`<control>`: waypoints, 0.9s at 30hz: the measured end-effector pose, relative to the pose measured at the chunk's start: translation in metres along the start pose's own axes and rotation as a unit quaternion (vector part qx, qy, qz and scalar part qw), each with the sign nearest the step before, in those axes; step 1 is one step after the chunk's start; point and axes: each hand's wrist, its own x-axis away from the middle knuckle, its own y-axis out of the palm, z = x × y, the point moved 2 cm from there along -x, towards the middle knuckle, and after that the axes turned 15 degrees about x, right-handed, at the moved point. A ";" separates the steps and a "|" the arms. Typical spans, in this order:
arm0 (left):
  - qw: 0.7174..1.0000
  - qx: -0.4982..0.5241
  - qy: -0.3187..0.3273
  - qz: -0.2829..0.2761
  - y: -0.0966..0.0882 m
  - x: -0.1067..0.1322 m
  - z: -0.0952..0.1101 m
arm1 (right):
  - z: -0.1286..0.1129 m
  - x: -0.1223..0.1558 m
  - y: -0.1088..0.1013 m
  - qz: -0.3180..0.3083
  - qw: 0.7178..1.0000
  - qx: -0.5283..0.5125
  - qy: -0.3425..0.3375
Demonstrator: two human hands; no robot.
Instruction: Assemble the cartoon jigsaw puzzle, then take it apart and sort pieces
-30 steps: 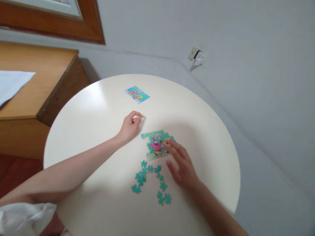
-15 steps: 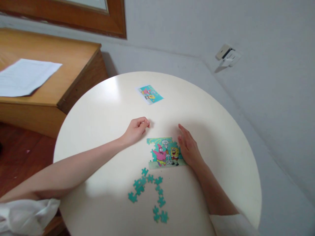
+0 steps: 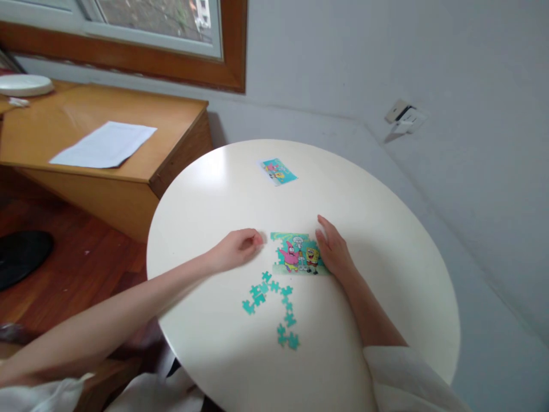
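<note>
A partly assembled cartoon jigsaw puzzle (image 3: 295,260) lies on the round white table (image 3: 206,212). Just left of its upper left corner is my left hand (image 3: 238,250), fingers curled and thumb closed against them; whatever they pinch, if anything, is hidden. My right hand (image 3: 337,249) rests at the puzzle's right edge, fingers stretched out, covering part of that side. Between the two hands the top edge shows, uneven on the right. Below the puzzle, several loose teal puzzle pieces (image 3: 259,292) are spread in a bent line, some touching each other.
Farther back on the table is a small picture card (image 3: 278,171) with the same cartoon figures. A wooden desk (image 3: 180,137) with a white paper sheet (image 3: 107,144) stands at the left. A wall with a socket (image 3: 405,117) rises behind and to the right.
The view has tilted up and turned left. Relative to the puzzle, my left hand has come nearer to me, from above its corner to beside it. My right hand stays at the right edge.
</note>
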 end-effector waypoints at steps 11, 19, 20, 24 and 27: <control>0.988 -0.148 0.005 0.041 0.022 0.097 0.018 | 0.002 -0.005 0.003 0.017 0.999 -0.028 0.019; 0.962 -0.264 0.013 0.067 0.035 0.105 0.007 | 0.005 -0.009 0.007 0.038 0.999 -0.026 -0.001; 0.961 -0.270 0.018 0.065 0.035 0.104 0.007 | 0.006 -0.009 0.008 0.045 0.999 -0.027 -0.003; 0.956 -0.282 0.030 0.070 0.034 0.103 0.008 | 0.010 -0.011 0.012 0.065 0.997 -0.031 -0.016; 0.955 -0.286 0.038 0.071 0.035 0.103 0.008 | 0.011 -0.011 0.013 0.073 0.997 -0.032 -0.022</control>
